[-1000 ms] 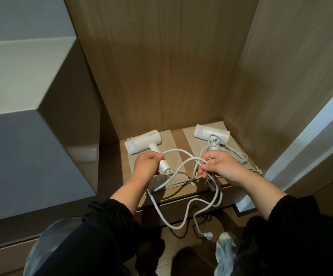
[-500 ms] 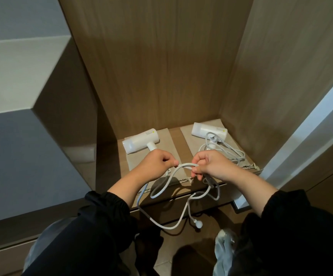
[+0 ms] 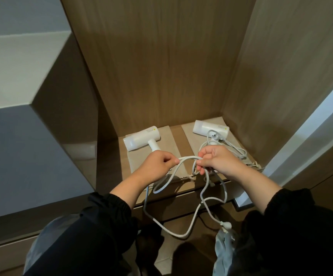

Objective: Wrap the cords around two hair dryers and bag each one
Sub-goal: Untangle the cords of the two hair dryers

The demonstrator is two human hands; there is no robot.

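The left hand point(image 3: 157, 166) has left the dryer point(image 3: 141, 139); with the right hand point(image 3: 219, 163) it now pinches the cord point(image 3: 187, 157), gathering loops; wrapping seems barely begun.

Left white plastic hair dryer point(image 3: 141, 140) and right white plastic hair dryer point(image 3: 209, 127), each bearing what appears to be a small yellow dot; white cord point(image 3: 188, 157); plain tan paper bags point(image 3: 167, 140); brown wooden back panel point(image 3: 161, 66), vertical grain; black fabric sleeves point(image 3: 109, 212); grey wall point(image 3: 22, 156).
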